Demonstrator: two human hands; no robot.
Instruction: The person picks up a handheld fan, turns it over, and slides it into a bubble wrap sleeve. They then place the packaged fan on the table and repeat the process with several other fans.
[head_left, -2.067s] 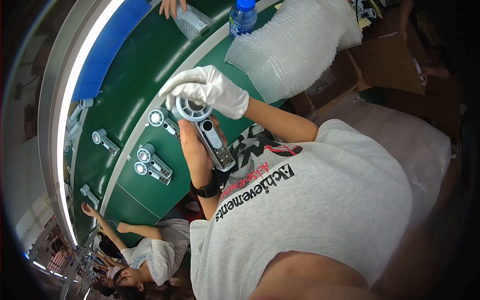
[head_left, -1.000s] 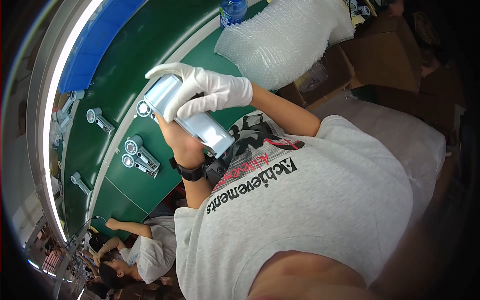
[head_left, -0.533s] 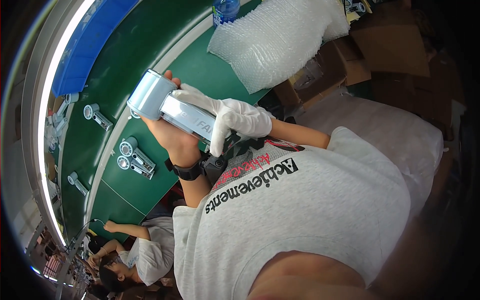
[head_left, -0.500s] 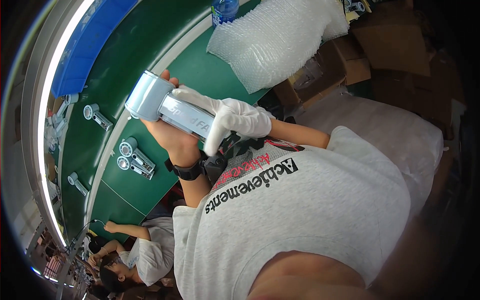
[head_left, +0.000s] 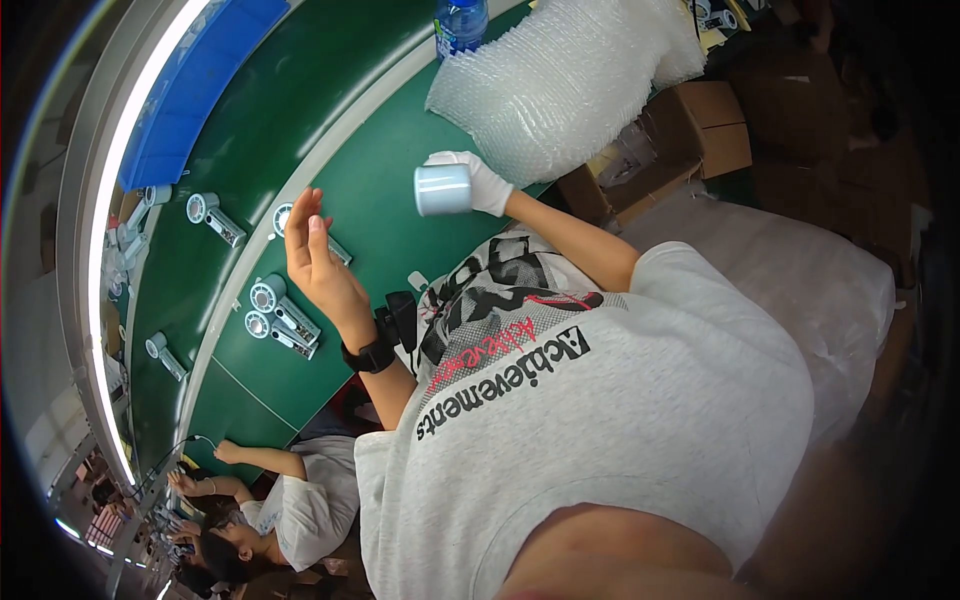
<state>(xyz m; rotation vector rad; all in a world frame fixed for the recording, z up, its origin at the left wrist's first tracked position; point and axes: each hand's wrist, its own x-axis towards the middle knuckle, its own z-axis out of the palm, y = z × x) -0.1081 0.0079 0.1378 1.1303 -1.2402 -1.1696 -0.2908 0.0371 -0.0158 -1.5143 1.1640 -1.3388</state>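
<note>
A white glove covers my right hand (head_left: 482, 183), which is closed on a light blue handheld fan (head_left: 442, 191). The fan's round head shows end-on over the green bench, and its handle is hidden from view. My left hand (head_left: 325, 272) is bare, with a dark band on the wrist, and is raised with its fingers stretched out, holding nothing. Behind it a second fan (head_left: 341, 252) lies on the bench, partly covered by the hand. Two more fans (head_left: 290, 325) lie side by side, nearer to me on the left.
Single fans (head_left: 217, 220) lie farther left on the green surface (head_left: 265, 130). Bubble wrap (head_left: 560, 90) and a blue-capped bottle (head_left: 461, 25) stand at the back, with a cardboard box (head_left: 650, 185) on the right. A co-worker (head_left: 300, 510) sits at lower left beside the same bench.
My left hand has let go of the fan and opened. My right hand has carried the fan to the right and turned it, so its handle no longer shows. A fan behind has come into view.
</note>
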